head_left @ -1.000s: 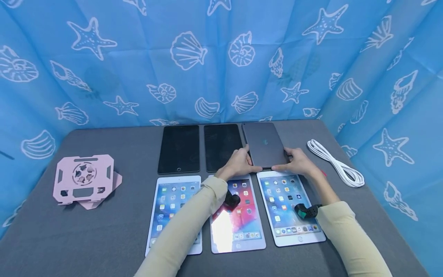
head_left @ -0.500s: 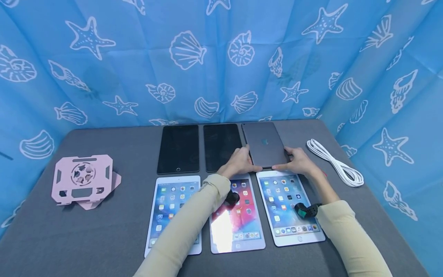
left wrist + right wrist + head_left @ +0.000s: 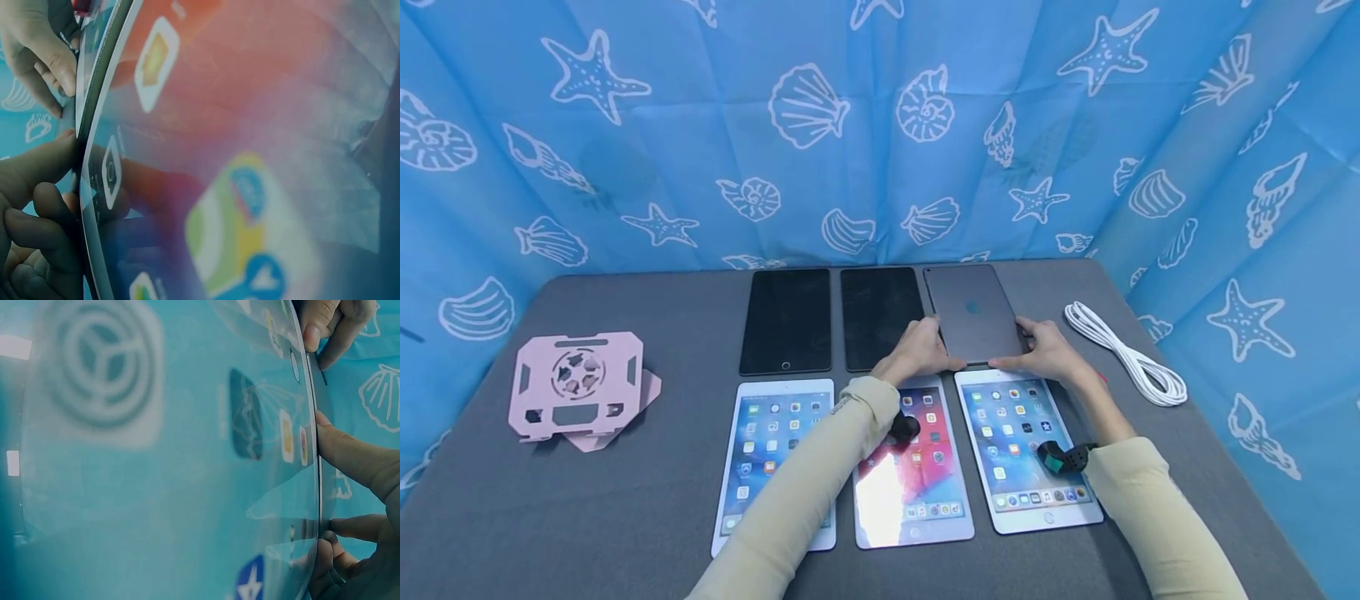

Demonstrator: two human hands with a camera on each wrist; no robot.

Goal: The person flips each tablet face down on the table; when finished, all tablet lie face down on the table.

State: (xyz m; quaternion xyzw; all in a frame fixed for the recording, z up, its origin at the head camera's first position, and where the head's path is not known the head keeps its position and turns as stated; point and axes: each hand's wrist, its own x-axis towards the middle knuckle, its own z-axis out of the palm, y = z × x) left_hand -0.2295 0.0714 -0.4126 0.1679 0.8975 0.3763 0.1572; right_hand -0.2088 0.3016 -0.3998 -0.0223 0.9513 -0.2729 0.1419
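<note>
A dark grey tablet (image 3: pixel 973 312) lies back side up at the right end of the far row, its logo showing. My left hand (image 3: pixel 917 348) grips its near left corner, thumb along the near edge and fingers at the left side. At the near right corner my right hand (image 3: pixel 1047 350) holds it the same way, thumb (image 3: pixel 350 447) on the near edge. Just in front lies a white tablet (image 3: pixel 1022 450) with a lit screen, under my right wrist. Another white tablet (image 3: pixel 917 467), with a red and blue screen, is partly covered by my left forearm.
Two black tablets (image 3: pixel 786 321) with dark screens fill the rest of the far row. A third lit white tablet (image 3: pixel 775 433) lies at the near left. Pink folding stand (image 3: pixel 576 387) sits at left, a white coiled cable (image 3: pixel 1123 354) at right. A blue curtain (image 3: pixel 880 133) hangs behind.
Both hands stay at the near corners of the dark grey tablet, which shows hardly any movement. The head view has shifted slightly.
</note>
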